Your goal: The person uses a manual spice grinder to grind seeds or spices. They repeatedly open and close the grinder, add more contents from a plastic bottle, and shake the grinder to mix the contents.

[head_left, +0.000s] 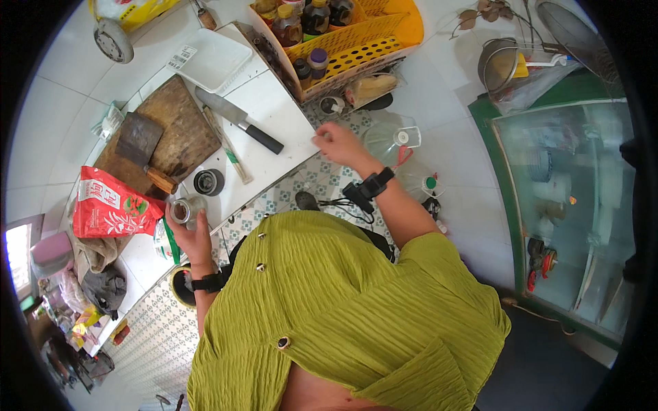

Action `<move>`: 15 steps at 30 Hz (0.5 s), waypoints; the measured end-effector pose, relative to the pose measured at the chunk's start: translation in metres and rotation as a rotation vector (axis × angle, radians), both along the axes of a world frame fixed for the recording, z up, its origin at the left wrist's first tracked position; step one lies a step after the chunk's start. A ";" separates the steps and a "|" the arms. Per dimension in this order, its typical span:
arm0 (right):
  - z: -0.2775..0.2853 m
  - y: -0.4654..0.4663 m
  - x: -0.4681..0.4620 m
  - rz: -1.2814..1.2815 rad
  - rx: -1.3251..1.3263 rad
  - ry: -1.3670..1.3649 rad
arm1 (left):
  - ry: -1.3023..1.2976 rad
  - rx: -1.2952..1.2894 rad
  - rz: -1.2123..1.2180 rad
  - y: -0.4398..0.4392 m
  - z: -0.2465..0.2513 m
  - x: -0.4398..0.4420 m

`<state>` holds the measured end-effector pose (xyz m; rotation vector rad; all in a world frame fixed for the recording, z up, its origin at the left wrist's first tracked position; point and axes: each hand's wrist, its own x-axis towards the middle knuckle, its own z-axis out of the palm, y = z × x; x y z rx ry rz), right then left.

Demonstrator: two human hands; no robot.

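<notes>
My left hand is wrapped around a small glass jar with its mouth uncovered and some dark reddish-brown contents inside. Right beside it stands a red printed food pouch, with a green and white packet below. A black round lid or cup rests on the white tiled counter just above the jar. My right hand is over the counter's front edge, fingers curled; whether it holds something small cannot be told. Nearest to it on the counter is a kitchen knife with a black handle.
A wooden cutting board bears a cleaver. Chopsticks in a sleeve lie beside it. A white plastic tray and a yellow basket of bottles stand farther back. Large plastic bottles and a green-framed glass cabinet are at the right.
</notes>
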<state>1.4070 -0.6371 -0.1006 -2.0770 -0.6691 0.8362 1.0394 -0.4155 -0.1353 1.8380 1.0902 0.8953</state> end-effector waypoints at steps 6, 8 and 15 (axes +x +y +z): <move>-0.064 -0.052 0.075 -0.050 -0.306 -0.100 | 0.137 0.061 0.098 -0.004 0.006 0.003; -0.079 -0.058 0.091 -0.065 -0.315 -0.124 | 0.084 0.059 0.101 -0.008 0.006 0.000; -0.119 -0.031 0.118 -0.009 -0.163 -0.501 | 0.214 0.024 0.231 -0.043 0.017 -0.012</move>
